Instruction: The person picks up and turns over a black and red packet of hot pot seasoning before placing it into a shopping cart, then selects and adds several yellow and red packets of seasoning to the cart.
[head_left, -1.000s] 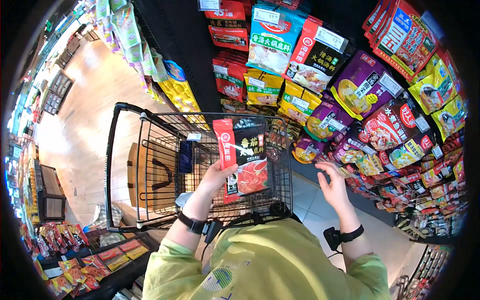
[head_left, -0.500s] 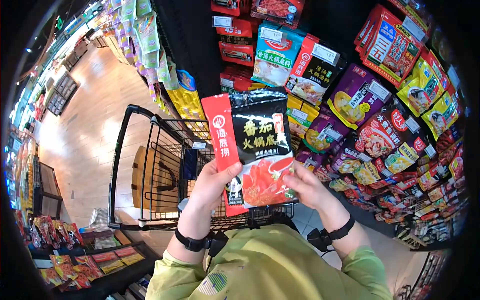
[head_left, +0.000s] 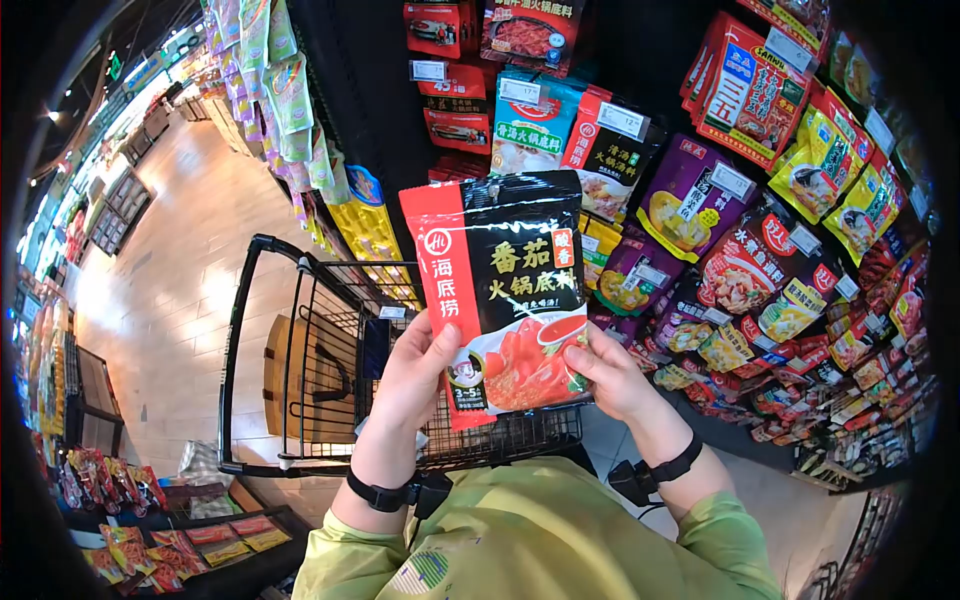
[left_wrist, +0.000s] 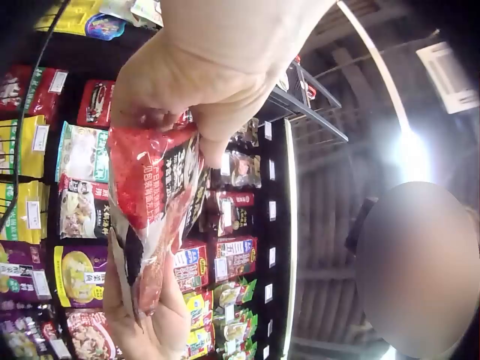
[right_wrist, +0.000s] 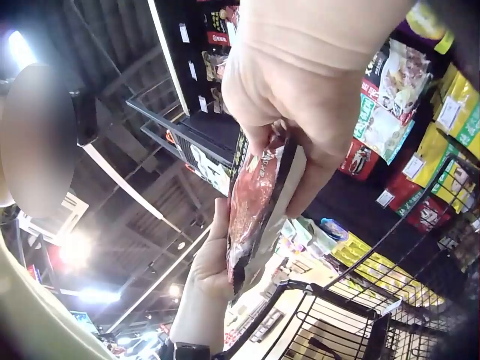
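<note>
A red and black packet (head_left: 515,290) with a tomato picture is held upright above the cart, its front towards the head camera. My left hand (head_left: 412,372) grips its left edge, thumb on the front; my right hand (head_left: 612,375) pinches the lower right edge. In the left wrist view the packet (left_wrist: 154,202) appears edge-on between the left hand (left_wrist: 202,82) and the right hand (left_wrist: 150,322). The right wrist view shows the packet (right_wrist: 253,199) under the right hand (right_wrist: 300,105), with the left hand (right_wrist: 206,277) at its other side. Most fingers are hidden behind it.
A black wire shopping cart (head_left: 300,400) stands in front of the body, with a brown box (head_left: 300,380) seen at its left. Hanging seasoning packets (head_left: 690,200) fill the shelf wall on the right. Tiled floor (head_left: 180,260) stretches along the aisle at left; a low display (head_left: 215,535) is at lower left.
The packet has come up closer to the head camera from over the cart. My right hand, empty a second ago, has moved left and taken hold of its right edge.
</note>
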